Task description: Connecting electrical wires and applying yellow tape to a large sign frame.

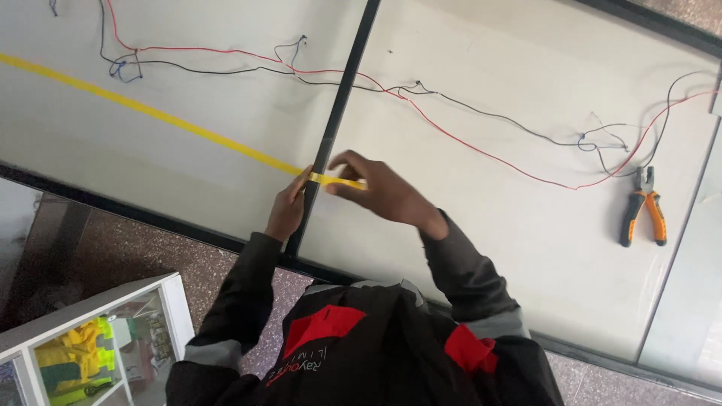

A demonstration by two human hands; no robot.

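While both hands, left hand (pixel 288 210) and right hand (pixel 380 188), pinch yellow tape (pixel 150 113) at the black seam (pixel 338 105), bare board (pixel 489 225) lies rightward

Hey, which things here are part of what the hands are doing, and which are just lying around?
In use: yellow tape, pinched by the left hand and right hand; white panel it runs across.

Lying about: pliers, red and black wires, white shelf with yellow items.

Single head cam, looking steeply down from above the person's own chest and sleeves onto a white panel surface (pixel 489 225). Mid-range: both forearms fit in frame, panel fills the top, floor strip (pixel 135 248) and a shelf corner (pixel 98 301) lower left. No second view, so no overlap.
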